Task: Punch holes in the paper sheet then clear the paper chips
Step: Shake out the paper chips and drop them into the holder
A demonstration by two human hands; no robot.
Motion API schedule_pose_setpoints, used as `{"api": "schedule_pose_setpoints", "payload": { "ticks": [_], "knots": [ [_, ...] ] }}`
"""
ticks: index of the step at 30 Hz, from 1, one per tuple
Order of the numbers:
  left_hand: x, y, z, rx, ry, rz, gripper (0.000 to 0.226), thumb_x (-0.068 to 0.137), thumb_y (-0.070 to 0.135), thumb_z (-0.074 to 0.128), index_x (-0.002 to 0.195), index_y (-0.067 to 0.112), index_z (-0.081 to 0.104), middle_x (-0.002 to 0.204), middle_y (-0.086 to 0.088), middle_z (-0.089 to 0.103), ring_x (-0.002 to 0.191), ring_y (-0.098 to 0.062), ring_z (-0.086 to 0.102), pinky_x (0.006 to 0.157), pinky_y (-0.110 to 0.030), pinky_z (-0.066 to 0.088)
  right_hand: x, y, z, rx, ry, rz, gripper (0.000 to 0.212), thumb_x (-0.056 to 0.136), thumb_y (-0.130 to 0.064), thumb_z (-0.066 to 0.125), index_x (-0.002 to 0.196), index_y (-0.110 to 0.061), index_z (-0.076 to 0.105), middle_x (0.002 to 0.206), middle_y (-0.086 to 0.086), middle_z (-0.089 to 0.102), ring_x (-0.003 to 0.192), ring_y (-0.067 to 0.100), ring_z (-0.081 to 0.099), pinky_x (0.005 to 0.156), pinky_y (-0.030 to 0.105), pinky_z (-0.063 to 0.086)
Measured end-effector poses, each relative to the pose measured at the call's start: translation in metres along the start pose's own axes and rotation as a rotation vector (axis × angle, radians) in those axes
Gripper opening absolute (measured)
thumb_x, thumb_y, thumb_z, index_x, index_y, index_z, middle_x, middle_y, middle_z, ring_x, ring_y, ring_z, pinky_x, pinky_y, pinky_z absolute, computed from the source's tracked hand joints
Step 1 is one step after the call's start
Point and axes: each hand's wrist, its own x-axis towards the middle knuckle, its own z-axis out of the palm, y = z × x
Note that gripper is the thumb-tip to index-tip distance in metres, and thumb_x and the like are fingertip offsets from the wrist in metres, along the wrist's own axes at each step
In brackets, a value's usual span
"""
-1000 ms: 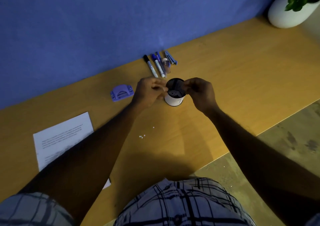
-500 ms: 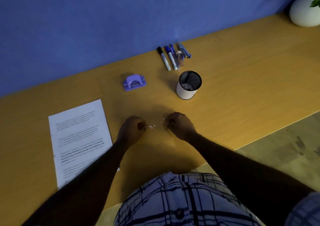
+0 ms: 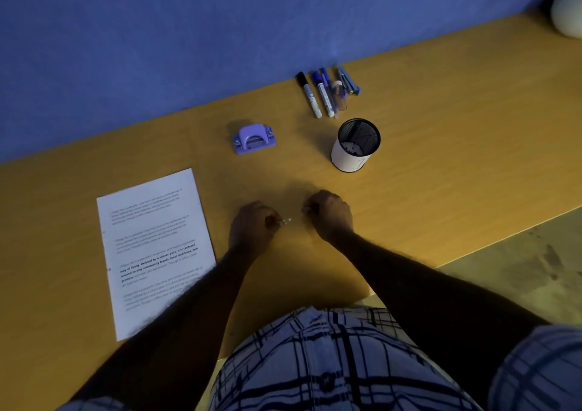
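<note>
The wooden desk [image 3: 441,146] carried everything, and by the layout the punching half of the job looked finished, with only the clearing left. The printed paper sheet [image 3: 154,250] lay flat, well out to the side of the left hand [image 3: 253,224], with nothing holding it. Two faint dark marks on its outer edge might have been holes, though they were too small to be sure of. The left hand and the right hand [image 3: 329,213] sat knuckles-up on the desk, near each other but apart, and both had their fingers curled in tight toward the surface. Whether either hand had a chip pinched under its fingertips could not be told, because the fingertips were tucked out of sight. Beyond the right hand stood the mesh pen cup [image 3: 356,146], upright and untouched, with pale flecks at its bottom (probably chips already dropped in, which would make it the bin for this job). Beyond the left hand sat the purple hole punch [image 3: 253,138], set down and out of use, apart from both hands. The remaining paper chips [image 3: 286,221], a few white dots, lay on the bare wood in the gap between the two hands, just beside the left hand's curled fingers and a little farther from the right hand. What was left, then, seemed to be gathering those dots and carrying them up to the cup.
</note>
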Motion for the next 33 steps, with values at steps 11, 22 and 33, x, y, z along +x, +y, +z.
{"api": "schedule_pose_setpoints", "payload": {
  "ticks": [11, 22, 33],
  "knots": [
    [0.002, -0.001, -0.005, -0.105, -0.056, 0.005, 0.013, 0.091, 0.024, 0.062, 0.095, 0.013, 0.068, 0.097, -0.005, 0.065, 0.089, -0.015, 0.057, 0.077, -0.029, 0.045, 0.004, 0.008, -0.008, 0.215, -0.128, 0.057, 0.015, 0.096, -0.016, 0.053, 0.089, -0.008, 0.063, 0.093, 0.008, 0.062, 0.086, 0.023, 0.057, 0.077, 0.04, 0.046],
    [0.039, 0.047, -0.032, -0.63, 0.034, -0.18, 0.016, 0.093, 0.021, 0.063, 0.098, 0.006, 0.066, 0.087, -0.002, 0.065, 0.073, -0.005, 0.056, 0.066, -0.014, 0.044, 0.005, 0.007, -0.083, 0.991, 0.112, 0.142, 0.016, 0.09, -0.002, 0.062, 0.079, -0.011, 0.068, 0.073, 0.002, 0.067, 0.065, 0.008, 0.062, 0.063, 0.019, 0.049],
    [0.142, 0.166, -0.045, -0.305, 0.016, 0.169, 0.022, 0.094, 0.021, 0.059, 0.098, 0.003, 0.07, 0.1, -0.011, 0.07, 0.089, -0.017, 0.064, 0.07, -0.02, 0.044, 0.052, 0.033, -0.137, 0.637, 0.423, 0.148, 0.009, 0.081, -0.01, 0.07, 0.082, -0.018, 0.071, 0.08, 0.0, 0.071, 0.067, -0.001, 0.063, 0.058, 0.014, 0.049]
  ]
}}
